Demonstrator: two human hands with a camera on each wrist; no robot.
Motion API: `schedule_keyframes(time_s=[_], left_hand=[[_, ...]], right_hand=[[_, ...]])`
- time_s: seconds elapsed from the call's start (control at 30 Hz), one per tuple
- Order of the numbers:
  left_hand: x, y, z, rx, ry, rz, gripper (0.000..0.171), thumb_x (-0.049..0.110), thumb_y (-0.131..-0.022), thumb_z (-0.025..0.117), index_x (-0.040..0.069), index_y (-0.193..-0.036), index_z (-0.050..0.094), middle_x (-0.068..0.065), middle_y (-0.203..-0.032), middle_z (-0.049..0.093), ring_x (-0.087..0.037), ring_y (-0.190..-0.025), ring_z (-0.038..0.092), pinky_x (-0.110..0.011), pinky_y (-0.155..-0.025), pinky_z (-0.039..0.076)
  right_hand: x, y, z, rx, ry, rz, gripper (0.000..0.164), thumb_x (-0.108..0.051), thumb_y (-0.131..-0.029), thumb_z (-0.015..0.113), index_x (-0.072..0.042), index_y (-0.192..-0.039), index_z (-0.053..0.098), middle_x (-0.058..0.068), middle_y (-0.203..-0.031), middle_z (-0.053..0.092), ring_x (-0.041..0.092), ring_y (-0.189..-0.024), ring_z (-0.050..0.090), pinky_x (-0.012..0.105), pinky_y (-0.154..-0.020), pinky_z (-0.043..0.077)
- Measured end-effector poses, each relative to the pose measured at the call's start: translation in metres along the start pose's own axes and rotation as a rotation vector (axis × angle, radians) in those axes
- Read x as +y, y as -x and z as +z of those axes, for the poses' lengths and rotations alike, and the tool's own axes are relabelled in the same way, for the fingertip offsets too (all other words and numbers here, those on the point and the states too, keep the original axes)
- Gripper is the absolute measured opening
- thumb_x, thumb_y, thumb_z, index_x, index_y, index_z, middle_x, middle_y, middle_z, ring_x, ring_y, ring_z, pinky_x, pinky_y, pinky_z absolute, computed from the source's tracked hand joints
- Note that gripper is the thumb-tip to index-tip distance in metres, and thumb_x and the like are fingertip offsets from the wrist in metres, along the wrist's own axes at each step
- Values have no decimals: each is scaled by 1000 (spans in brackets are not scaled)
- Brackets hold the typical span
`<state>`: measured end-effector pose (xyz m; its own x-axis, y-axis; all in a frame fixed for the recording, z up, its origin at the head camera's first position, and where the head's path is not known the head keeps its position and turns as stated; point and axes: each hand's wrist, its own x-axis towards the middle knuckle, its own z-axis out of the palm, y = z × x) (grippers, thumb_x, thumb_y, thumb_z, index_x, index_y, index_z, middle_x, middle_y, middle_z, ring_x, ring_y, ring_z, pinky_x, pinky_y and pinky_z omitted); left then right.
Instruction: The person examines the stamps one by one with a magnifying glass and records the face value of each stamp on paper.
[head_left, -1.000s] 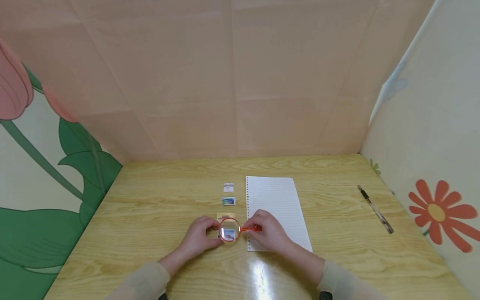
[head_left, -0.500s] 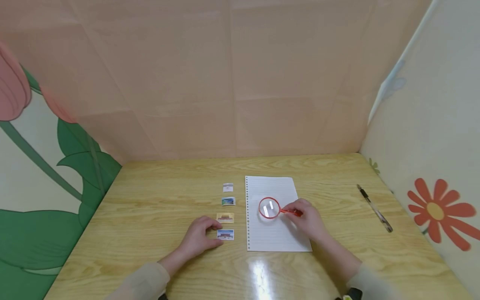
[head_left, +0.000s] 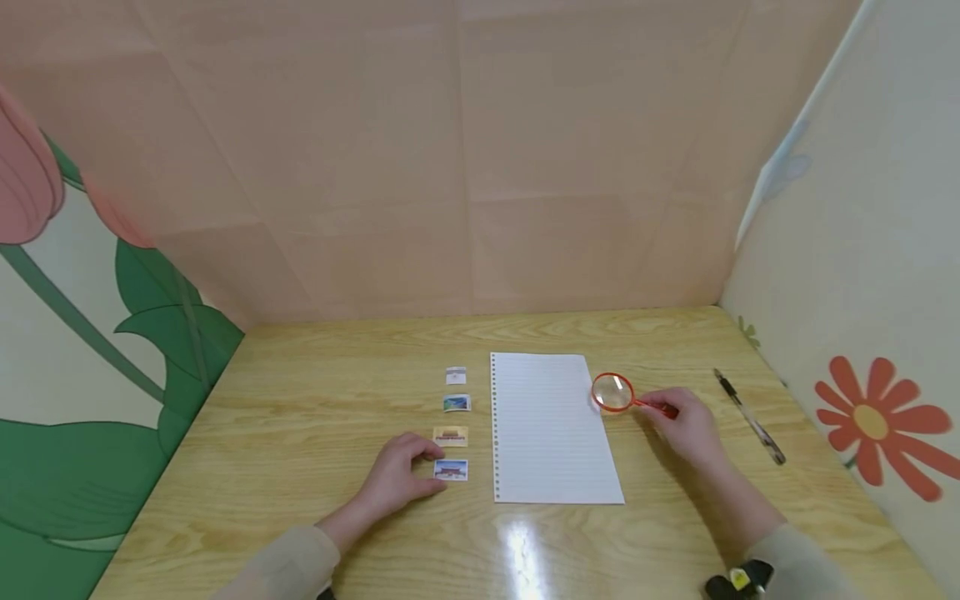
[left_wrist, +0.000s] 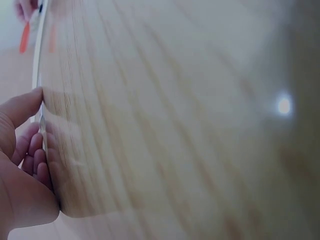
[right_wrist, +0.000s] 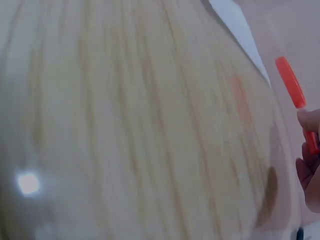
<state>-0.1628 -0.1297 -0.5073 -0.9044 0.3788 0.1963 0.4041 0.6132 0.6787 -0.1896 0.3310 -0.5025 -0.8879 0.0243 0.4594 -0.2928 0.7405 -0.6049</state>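
Observation:
In the head view my right hand pinches the handle of a red-rimmed magnifying glass. Its lens is over the right edge of a lined paper sheet, above the table. The right wrist view shows the red magnifying glass edge-on in my fingers. My left hand rests on the table, thumb and forefinger relaxed at the left corners of a small stamp with a building picture. Above it lie a yellow stamp, a blue-green stamp and a pale stamp, in a column.
A black-and-clear pen lies at the right of the wooden table. The paper has punched holes along its left edge. A pinkish covering hangs behind the table, with flower-patterned panels at both sides.
My right hand has carried the magnifying glass from over the lowest stamp, rightward and away across the paper to its right edge. My left hand has stayed in place.

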Motion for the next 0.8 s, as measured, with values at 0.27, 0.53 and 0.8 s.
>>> schedule_keyframes(time_s=[0.27, 0.53, 0.8], left_hand=[[0, 1, 0, 0, -13, 12, 37, 21, -67, 91, 11, -98, 73, 4, -93, 64, -16, -90, 57, -39, -85, 46], [2, 0, -1, -13, 2, -20, 37, 20, -68, 91, 11, -99, 73, 4, -94, 64, -17, -91, 57, -40, -86, 46], [4, 0, -2, -16, 1, -22, 37, 21, -68, 91, 11, -98, 73, 3, -94, 64, -18, -91, 57, -39, -86, 46]], right_hand=[[25, 1, -16, 8, 38, 52, 13, -5, -80, 81, -1, -91, 75, 10, -86, 64, 4, -75, 49, 12, -63, 39], [40, 2, -25, 10, 77, 84, 13, -9, -82, 81, -3, -92, 76, 9, -88, 64, -1, -75, 47, 16, -63, 39], [47, 4, -28, 18, 77, 91, 13, -10, -84, 79, -3, -94, 75, 10, -91, 65, -1, -76, 46, 17, -63, 39]])
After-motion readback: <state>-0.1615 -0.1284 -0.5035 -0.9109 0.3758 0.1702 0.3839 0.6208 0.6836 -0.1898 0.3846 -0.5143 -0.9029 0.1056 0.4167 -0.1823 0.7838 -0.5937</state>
